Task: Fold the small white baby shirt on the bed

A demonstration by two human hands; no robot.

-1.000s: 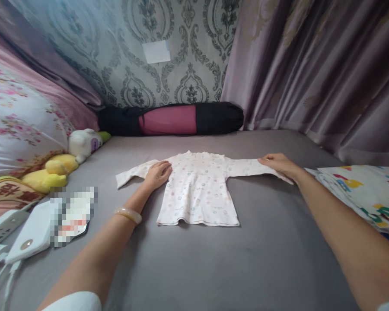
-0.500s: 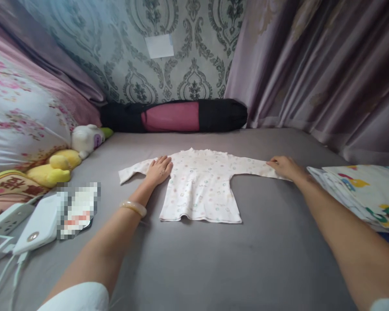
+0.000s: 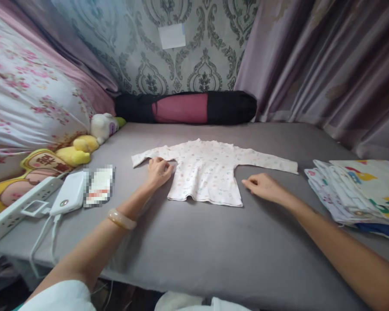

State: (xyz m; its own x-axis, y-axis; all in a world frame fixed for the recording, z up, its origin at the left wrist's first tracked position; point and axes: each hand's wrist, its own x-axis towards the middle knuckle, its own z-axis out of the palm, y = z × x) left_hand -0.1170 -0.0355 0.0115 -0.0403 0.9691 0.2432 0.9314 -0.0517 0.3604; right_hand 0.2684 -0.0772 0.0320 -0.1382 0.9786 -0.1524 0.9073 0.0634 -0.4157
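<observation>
A small white long-sleeved shirt (image 3: 207, 172) with a pale pastel print lies spread out, its collar facing the far side and its hem towards me. Both sleeves are stretched outwards, and the hem is slightly wavy. My left hand (image 3: 159, 172), fingers loosely bent and a little apart, rests at the shirt's left side just under the sleeve; whether the fingertips touch the cloth is hard to see. Off the shirt's right side, below the right sleeve, my right hand (image 3: 262, 186) hovers with thumb and fingers together and nothing visible between them.
Folded clothes (image 3: 353, 190) are stacked at the right. On the left are a white power bank (image 3: 69, 192) with cables, a power strip (image 3: 22, 207), a blurred-out item (image 3: 99, 185) and plush toys (image 3: 73, 155). A black and pink roll bag (image 3: 181, 108) lies along the wall.
My right hand has let go of the right sleeve and moved towards me, beside the shirt's body. My left hand has slid off the left sleeve, its fingers now bent. The view has shifted.
</observation>
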